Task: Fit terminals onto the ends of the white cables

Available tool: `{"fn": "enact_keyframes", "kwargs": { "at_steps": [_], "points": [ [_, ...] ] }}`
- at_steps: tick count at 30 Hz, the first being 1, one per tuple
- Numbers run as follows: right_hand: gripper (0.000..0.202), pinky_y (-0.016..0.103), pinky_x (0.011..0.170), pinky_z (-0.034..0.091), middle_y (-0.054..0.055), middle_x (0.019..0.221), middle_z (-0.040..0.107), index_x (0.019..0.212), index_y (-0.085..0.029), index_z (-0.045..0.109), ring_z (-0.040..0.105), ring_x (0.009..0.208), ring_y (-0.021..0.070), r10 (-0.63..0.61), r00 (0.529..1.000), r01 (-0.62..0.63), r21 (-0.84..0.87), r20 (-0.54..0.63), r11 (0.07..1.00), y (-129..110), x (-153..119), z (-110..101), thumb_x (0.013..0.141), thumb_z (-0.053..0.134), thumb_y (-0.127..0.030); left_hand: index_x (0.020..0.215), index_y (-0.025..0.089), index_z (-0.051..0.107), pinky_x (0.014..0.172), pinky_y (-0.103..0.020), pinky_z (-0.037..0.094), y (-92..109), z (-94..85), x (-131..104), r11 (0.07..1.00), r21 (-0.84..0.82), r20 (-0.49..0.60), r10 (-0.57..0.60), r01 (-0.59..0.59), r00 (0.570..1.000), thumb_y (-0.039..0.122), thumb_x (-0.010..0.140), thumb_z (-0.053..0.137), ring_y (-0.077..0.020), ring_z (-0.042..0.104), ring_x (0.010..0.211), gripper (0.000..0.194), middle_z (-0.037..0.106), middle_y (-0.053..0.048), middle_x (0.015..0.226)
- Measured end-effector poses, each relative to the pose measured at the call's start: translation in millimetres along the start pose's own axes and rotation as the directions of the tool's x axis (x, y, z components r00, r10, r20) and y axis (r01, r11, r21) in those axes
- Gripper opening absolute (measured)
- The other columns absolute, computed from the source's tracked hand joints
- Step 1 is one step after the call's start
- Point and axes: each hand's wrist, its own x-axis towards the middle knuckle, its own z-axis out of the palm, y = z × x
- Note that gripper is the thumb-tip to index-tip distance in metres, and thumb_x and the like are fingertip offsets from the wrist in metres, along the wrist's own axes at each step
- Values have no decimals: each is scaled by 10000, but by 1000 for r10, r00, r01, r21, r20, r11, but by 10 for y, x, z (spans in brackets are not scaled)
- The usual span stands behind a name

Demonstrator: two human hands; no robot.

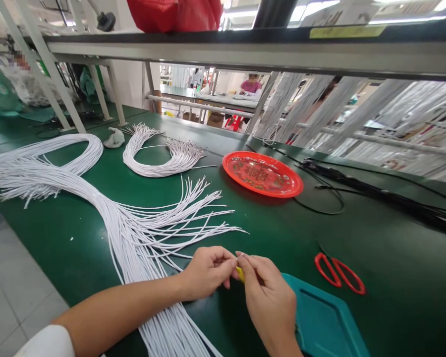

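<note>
My left hand and my right hand meet over the green table, just left of a teal tray. The fingertips of both are pinched round something small and pale, too small to make out. A bit of something yellow shows between them, by my right fingers. Under my left forearm runs a large bundle of white wires, its loose ends fanned out to the right above my hands.
A red oval tray lies further back, with black cables to its right. Red-handled scissors rest at the right. A coiled wire bundle lies behind. A shelf beam crosses above; a person sits far off.
</note>
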Motion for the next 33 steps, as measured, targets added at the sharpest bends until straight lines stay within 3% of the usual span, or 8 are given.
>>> {"fn": "enact_keyframes", "kwargs": {
  "at_steps": [6, 10, 13, 16, 19, 22, 28, 33],
  "points": [
    [191, 238, 626, 430, 67, 744, 634, 764, -145, 647, 578, 696, 152, -528, 849, 481, -464, 32, 744, -18, 81, -100, 804, 462, -172, 735, 110, 514, 403, -157, 311, 16, 0, -26, 1000, 16, 0, -6, 6, 1000, 441, 771, 495, -32, 425, 409, 334, 543, 6, 597],
    [206, 233, 651, 409, 50, 717, 622, 709, -170, 620, 560, 681, 139, -615, 773, 599, -493, 153, 631, -38, 153, -207, 795, 438, -127, 751, 107, 515, 401, -164, 301, -2, -2, -28, 1000, -7, -2, 11, -11, 1000, 446, 772, 501, -33, 417, 404, 339, 541, 5, 591],
    [271, 231, 587, 392, 32, 680, 601, 690, -192, 611, 535, 603, 119, -591, 759, 647, -419, 273, 637, -25, 155, -292, 804, 380, -109, 768, 106, 514, 394, -161, 290, -3, -10, -3, 998, -51, -34, 32, -34, 999, 440, 777, 494, -28, 406, 396, 335, 539, 5, 590],
    [267, 230, 565, 416, 27, 692, 601, 705, -205, 610, 547, 599, 117, -441, 856, 510, -292, 270, 809, 8, 140, -353, 829, 375, -182, 781, 105, 520, 385, -159, 280, 0, -22, 31, 996, -74, -72, 39, -44, 997, 426, 774, 496, -26, 388, 388, 322, 542, 4, 588],
    [228, 232, 580, 476, 42, 771, 631, 829, -198, 625, 588, 675, 137, -82, 982, 91, -49, 171, 995, 16, 156, -352, 811, 446, -338, 778, 108, 531, 383, -160, 280, -22, -20, 42, 998, -57, -66, 36, -40, 997, 422, 780, 481, -27, 378, 386, 318, 546, 4, 585],
    [367, 242, 538, 503, 53, 804, 643, 972, -173, 621, 603, 660, 150, 174, 934, -247, 214, 311, 945, -7, 199, -287, 742, 525, -442, 750, 117, 530, 392, -164, 285, -51, -18, 27, 999, -16, -38, 44, -45, 998, 417, 797, 450, -30, 371, 387, 314, 524, 17, 563],
    [236, 242, 599, 494, 45, 743, 658, 679, -193, 675, 602, 672, 160, 102, 905, -237, 291, 414, 927, -73, 273, -234, 674, 604, -418, 651, 132, 483, 394, -162, 276, -51, -49, 3, 997, 46, 112, 52, -57, 992, 414, 814, 423, -29, 356, 379, 331, 471, 32, 507],
    [284, 251, 562, 479, 45, 698, 671, 633, -202, 655, 605, 624, 165, 154, 943, -199, 132, 294, 971, -108, 224, -231, 716, 542, -449, 750, 122, 512, 416, -159, 318, -50, -50, 15, 1000, 9, 87, 24, -25, 996, 407, 812, 438, -36, 416, 412, 301, 538, 5, 598]
  ]
}}
